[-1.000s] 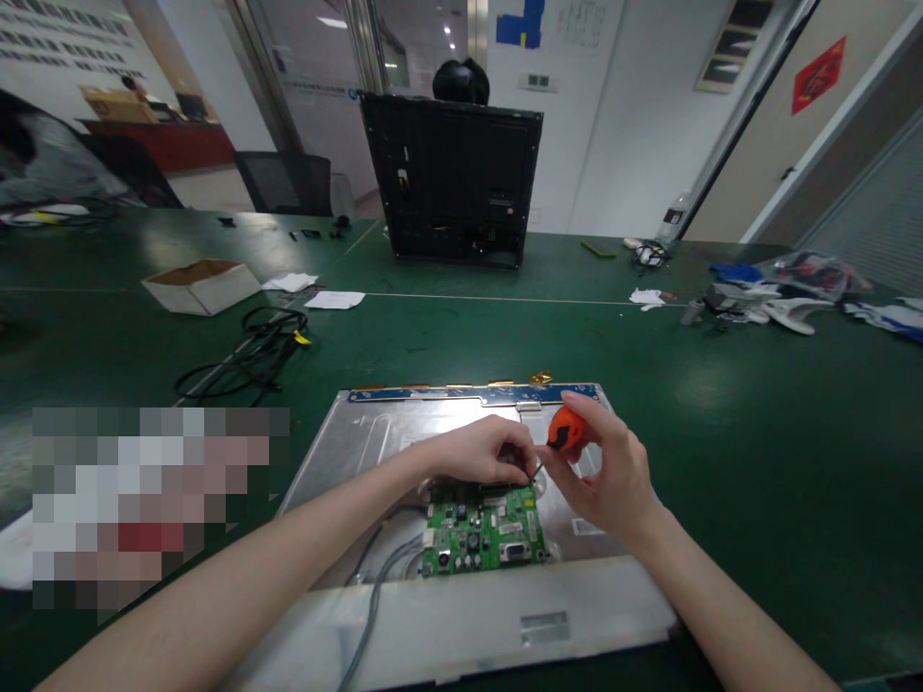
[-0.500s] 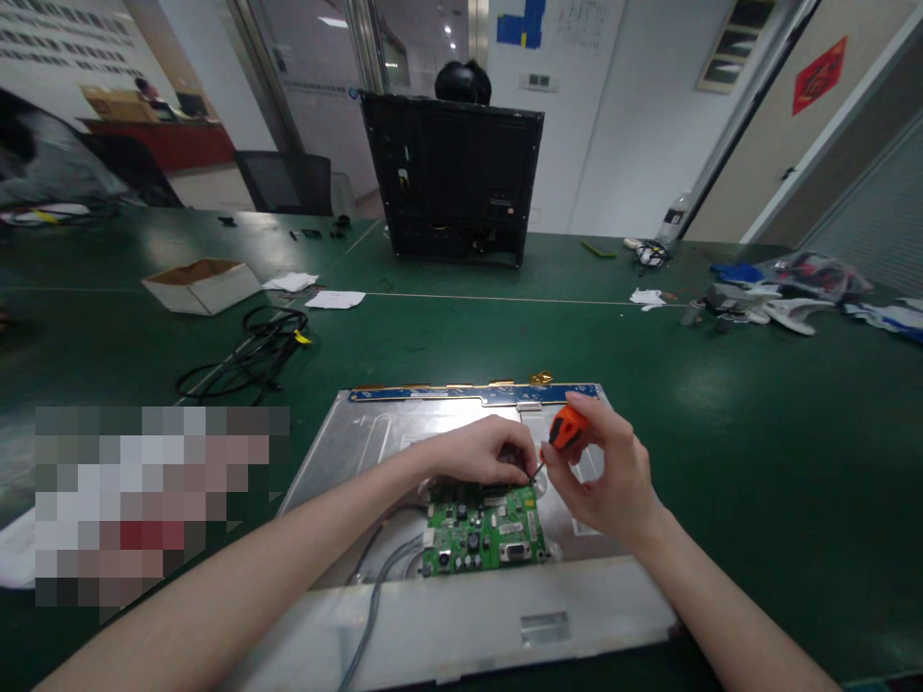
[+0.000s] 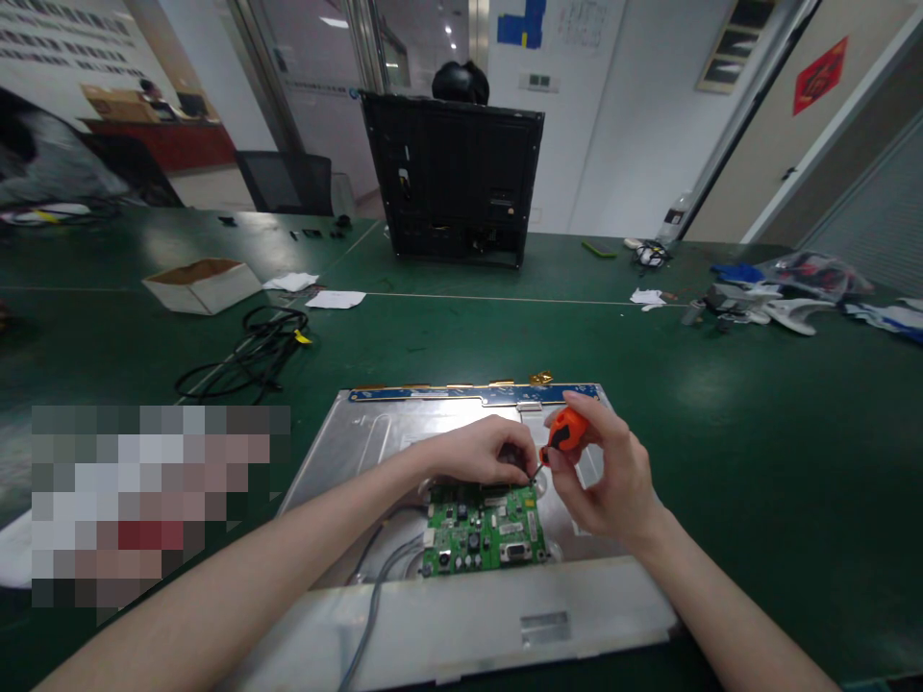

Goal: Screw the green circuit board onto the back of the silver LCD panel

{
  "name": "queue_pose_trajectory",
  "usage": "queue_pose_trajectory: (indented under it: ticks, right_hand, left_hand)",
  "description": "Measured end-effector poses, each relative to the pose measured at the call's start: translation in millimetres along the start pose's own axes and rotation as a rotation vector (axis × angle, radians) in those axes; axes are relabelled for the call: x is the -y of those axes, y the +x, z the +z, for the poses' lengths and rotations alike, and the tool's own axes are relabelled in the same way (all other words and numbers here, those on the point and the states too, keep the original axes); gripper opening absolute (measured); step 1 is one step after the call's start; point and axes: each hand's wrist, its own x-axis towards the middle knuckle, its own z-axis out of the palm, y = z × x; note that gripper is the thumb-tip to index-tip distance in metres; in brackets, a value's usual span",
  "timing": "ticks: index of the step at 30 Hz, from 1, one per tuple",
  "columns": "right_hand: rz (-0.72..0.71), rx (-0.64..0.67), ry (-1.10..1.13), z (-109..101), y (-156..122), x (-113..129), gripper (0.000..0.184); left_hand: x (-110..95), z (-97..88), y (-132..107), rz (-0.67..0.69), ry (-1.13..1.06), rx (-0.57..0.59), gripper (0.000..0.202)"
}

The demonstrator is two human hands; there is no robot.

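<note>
An orange and black screwdriver [image 3: 566, 431] is gripped in my right hand [image 3: 612, 471], its thin shaft slanting down to the upper right corner of a green circuit board [image 3: 483, 529]. Close beside the tip are the curled fingers of my left hand [image 3: 486, 450], at the board's top edge; whatever they pinch is hidden. The board lies on a silver display panel [image 3: 367, 423] with a narrow blue circuit strip [image 3: 433, 394] along its far edge. A grey cable [image 3: 379, 596] runs from the board's left side across the pale cover [image 3: 461, 615] at the near side.
On the green table [image 3: 461, 336] a black monitor housing [image 3: 451, 183] stands upright at the back. To the left are coiled black cables [image 3: 252, 351] and an open box [image 3: 203, 286]. Plastic bags and small parts [image 3: 764, 298] lie at the right. A blurred-out patch [image 3: 144, 509] covers the near left.
My right hand has turned the screwdriver handle slightly, its fingers shifting a little. My left hand and the board stay where they were.
</note>
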Motion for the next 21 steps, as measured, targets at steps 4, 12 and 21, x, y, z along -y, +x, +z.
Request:
queue_pose_trajectory:
  ticks: [4, 12, 21]
  right_hand:
    - [0.002, -0.025, -0.03, 1.2, 0.6, 0.5, 0.057]
    - [-0.06, -0.094, -0.104, 3.6, 1.5, -2.8, 0.049]
    - [-0.033, -0.026, -0.045, -0.5, 3.9, -0.3, 0.044]
  left_hand:
    - [-1.5, 0.1, -0.1, 0.001, -0.007, -0.004, 0.008]
    - [-3.0, 0.3, -1.1, 0.004, -0.024, -0.013, 0.008]
    - [-4.6, 0.0, -1.3, -0.014, -0.022, -0.007, 0.021]
